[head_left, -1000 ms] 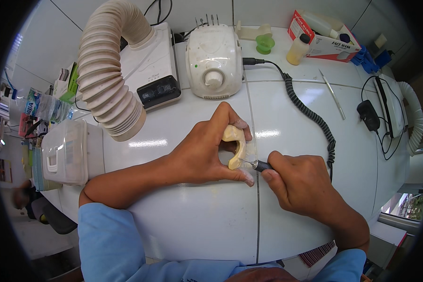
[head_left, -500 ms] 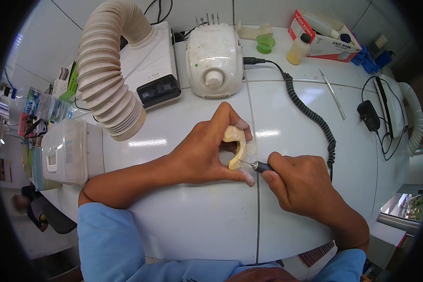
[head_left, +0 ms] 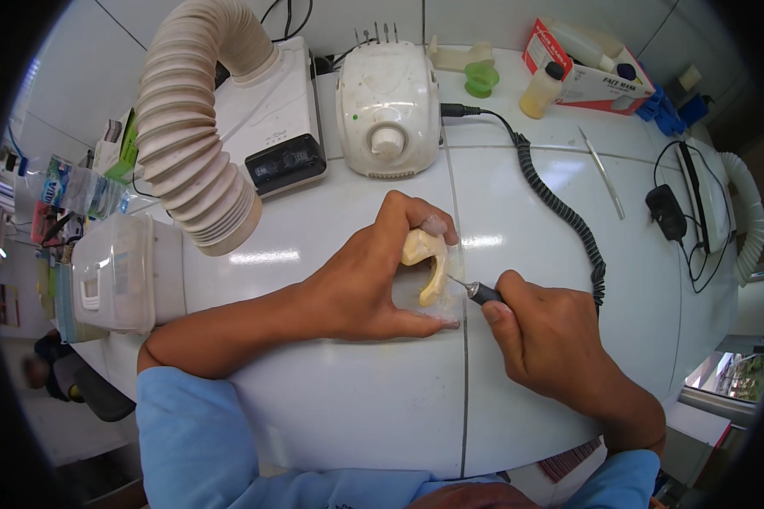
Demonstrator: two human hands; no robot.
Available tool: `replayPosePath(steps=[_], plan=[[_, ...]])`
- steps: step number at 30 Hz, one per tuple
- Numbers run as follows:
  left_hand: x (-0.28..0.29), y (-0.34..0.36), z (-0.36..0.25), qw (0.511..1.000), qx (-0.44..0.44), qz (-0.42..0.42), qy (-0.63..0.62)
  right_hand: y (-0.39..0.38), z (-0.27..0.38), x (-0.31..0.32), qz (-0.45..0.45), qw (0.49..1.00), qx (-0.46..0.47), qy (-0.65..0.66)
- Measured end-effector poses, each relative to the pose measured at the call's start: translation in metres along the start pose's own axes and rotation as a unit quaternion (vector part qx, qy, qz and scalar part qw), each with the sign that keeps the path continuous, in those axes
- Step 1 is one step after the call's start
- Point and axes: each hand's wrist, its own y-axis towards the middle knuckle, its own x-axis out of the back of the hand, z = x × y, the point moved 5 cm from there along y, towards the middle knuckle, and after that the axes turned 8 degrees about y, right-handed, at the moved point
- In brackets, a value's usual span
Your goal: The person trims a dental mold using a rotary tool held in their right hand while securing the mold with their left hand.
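Note:
My left hand (head_left: 356,280) grips a pale yellow, horseshoe-shaped dental model (head_left: 435,278) just above the white tabletop. Curled fingers hold its far end; the thumb stretches out below the near end, with a visible gap between. White dust coats these fingertips. In my right hand (head_left: 556,339) is a dark-gripped rotary handpiece (head_left: 484,293), held like a pen between thumb and fingers. Its thin bur points left at the model's outer right edge, seemingly just apart from it. Any fingers beneath the model are hidden.
A white control unit (head_left: 388,110) with several burs on top stands beyond my hands, its coiled black cord (head_left: 560,199) running right. A ribbed suction hose (head_left: 195,144) hangs at left, near a clear-lidded box (head_left: 115,276). A metal tool (head_left: 603,174) lies at right.
The model has turned slightly in my left hand, and the thumb has shifted down from its near end. The handpiece has moved a little right and up, its bur drawing back from the edge.

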Motion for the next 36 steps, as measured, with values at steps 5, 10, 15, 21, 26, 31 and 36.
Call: replayPosePath(steps=[5, 10, 15, 21, 26, 31, 36], plan=[[0.0006, 0.0001, 0.0005, 0.999, -0.022, 0.004, -0.029, 0.0006, -0.0055, 0.0075, -0.041, 0.999, 0.007, -0.008], [0.0013, 0.0012, 0.0011, 0.999, 0.002, 0.002, -0.048, 0.0035, -0.0089, 0.0036, -0.017, 1.0, 0.021, -0.007], [0.0016, 0.0003, 0.0016, 0.998, 0.013, 0.006, -0.057, 0.0035, -0.0095, 0.003, -0.008, 1.0, 0.024, -0.01], [0.0064, 0.0047, 0.0001, 0.998, 0.034, 0.043, -0.037, 0.0048, -0.0069, 0.0026, -0.009, 0.999, 0.034, -0.015], [0.006, 0.005, 0.0019, 0.998, 0.024, 0.044, -0.026, 0.0051, -0.0071, 0.0, -0.008, 0.999, 0.031, -0.02], [0.0053, 0.0056, 0.0014, 0.998, 0.029, 0.044, -0.036, 0.0061, -0.006, 0.0003, -0.009, 0.999, 0.033, -0.02], [0.0024, 0.0052, 0.002, 0.998, 0.021, 0.027, -0.052, 0.0062, -0.006, -0.0002, -0.008, 0.999, 0.03, -0.023]])
